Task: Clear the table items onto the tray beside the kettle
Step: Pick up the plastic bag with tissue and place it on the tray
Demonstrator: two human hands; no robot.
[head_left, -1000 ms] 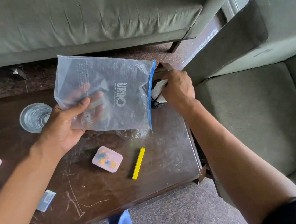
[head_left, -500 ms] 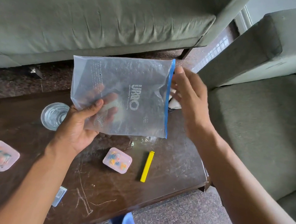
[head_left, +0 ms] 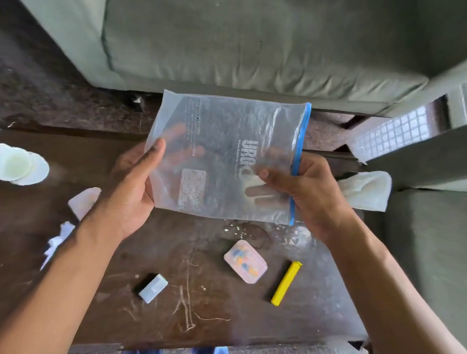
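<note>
Near the worktop's [head_left: 29,242] front edge the yellow clip [head_left: 286,283] points away from me, nearer my right hand [head_left: 308,193]. Above mid-worktop, my left hand [head_left: 132,186] and right hand both pinch the clear zip bag [head_left: 226,147], blue seal rightward, its print illegible; no tray visible.

clear bag [head_left: 222,158] w/ blue zip, yellow clip [head_left: 286,283], pink box [head_left: 245,261], brown table [head_left: 213,304]

A clear zip bag [head_left: 225,158] with a blue seal strip is held up flat above the dark table [head_left: 213,304], where a pink pill case [head_left: 245,261], a yellow clip [head_left: 286,283] and a small grey block [head_left: 154,287] lie apart.
</note>
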